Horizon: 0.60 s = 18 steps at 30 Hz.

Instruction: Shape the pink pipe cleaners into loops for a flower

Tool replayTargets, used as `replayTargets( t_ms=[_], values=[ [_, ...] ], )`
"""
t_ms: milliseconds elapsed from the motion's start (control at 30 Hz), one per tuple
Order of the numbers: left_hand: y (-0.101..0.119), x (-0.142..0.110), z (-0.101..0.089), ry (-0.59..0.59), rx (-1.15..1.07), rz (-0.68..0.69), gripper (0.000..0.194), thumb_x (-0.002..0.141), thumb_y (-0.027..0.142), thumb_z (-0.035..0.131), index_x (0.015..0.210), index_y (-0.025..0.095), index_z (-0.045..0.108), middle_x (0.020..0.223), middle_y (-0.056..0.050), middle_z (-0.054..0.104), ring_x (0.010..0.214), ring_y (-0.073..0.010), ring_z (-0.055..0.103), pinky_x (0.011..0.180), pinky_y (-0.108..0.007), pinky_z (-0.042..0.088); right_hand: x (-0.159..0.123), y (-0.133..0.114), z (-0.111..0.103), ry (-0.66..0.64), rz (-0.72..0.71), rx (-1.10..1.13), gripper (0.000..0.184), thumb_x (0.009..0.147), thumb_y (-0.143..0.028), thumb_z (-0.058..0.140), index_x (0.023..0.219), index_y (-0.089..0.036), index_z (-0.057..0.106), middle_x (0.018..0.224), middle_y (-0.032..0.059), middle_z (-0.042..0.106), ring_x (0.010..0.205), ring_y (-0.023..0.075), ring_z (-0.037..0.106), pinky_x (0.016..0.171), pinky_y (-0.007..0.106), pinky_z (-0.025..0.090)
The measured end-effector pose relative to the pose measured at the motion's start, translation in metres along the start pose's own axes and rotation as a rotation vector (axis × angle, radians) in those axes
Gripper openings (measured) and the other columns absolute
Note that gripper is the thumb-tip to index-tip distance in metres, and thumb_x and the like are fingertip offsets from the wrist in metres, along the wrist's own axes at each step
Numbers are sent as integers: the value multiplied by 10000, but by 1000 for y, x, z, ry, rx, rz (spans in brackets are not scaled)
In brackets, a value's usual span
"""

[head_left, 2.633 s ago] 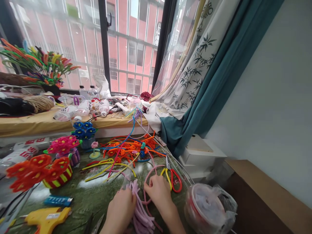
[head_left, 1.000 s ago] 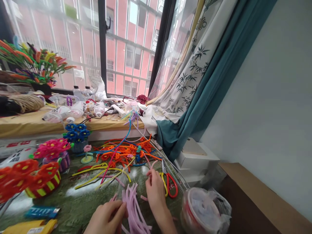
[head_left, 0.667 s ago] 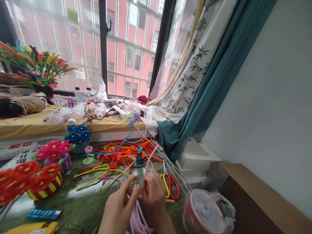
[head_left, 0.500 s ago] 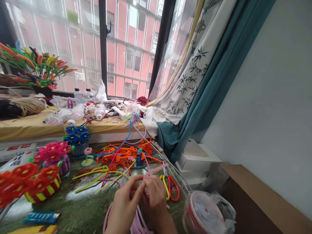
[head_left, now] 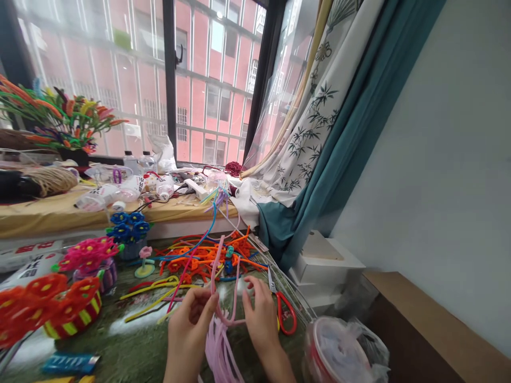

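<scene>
The left hand is in front and just left of the lilac bundle, its thumb and fingertips pinched shut on a pink stem. The stem's free end stands up beyond the bundle. Below the pinch a pink length bends into a loop just over the far end of the bundle, and a thinner strand rises from it, to the right; whether all this is one piece cannot be told.

The right hand is just right of the bundle. Its grip is partly open: thumb and forefinger stand a little apart with nothing seen between them. The loop's right end meets the edge of this hand, and whether the other fingers have hold of it cannot be told.

The bundle lies on the green surface. Right of it, past the right hand, are scissors with red handles, blades pointing away; farther right is a plastic-wrapped tub. Beyond the bundle an orange pile spreads out, and beyond it to the left lie yellow stems. Well left of the bundle are blue flowers, pink flowers, orange flowers in a red-and-yellow pot and a blue packet.
</scene>
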<state>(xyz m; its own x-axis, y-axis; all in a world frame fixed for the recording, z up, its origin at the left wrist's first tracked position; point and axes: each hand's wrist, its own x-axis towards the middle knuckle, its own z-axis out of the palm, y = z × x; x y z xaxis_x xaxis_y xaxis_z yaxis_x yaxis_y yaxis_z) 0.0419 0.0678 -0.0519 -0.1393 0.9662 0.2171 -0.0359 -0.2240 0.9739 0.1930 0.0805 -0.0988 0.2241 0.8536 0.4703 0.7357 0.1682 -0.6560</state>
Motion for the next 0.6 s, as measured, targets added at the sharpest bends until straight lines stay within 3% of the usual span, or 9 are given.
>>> replayTargets(
  t_ms=[100,200,367,500,600],
  values=[
    [1,-3,-7,-42,-4,7,291,731,473,729,765,205,623,669,27,638,640,-148,602,607,-221,483,2,7,14,-92,125,-212,115,885,-270,614,952,-185,653,920,79,709,889,252,678,763,314,491],
    [0,-8,-4,-101,-3,9,274,719,454,745,725,202,637,629,25,624,602,-151,578,569,-229,453,0,7,23,-116,147,-264,194,869,-335,640,741,-191,660,739,78,703,752,271,687,665,327,462],
    [3,-20,7,-126,-16,5,267,740,456,725,678,210,645,609,35,589,570,-121,498,576,-220,401,-4,2,23,-145,129,-288,186,828,-250,666,647,-209,683,719,53,731,770,264,693,740,348,420],
    [1,-26,9,-151,-25,-11,298,724,492,731,672,209,654,596,37,564,526,-112,445,510,-220,354,-5,-2,19,-158,125,-261,309,854,-351,629,579,-217,679,683,53,733,741,257,689,772,372,397],
    [-2,-30,8,-150,-23,-20,288,730,488,730,692,210,662,589,45,542,527,-110,436,506,-217,336,-5,-5,15,-171,127,-226,226,765,-266,668,545,-219,678,661,56,734,721,255,682,759,365,384]
  ],
)
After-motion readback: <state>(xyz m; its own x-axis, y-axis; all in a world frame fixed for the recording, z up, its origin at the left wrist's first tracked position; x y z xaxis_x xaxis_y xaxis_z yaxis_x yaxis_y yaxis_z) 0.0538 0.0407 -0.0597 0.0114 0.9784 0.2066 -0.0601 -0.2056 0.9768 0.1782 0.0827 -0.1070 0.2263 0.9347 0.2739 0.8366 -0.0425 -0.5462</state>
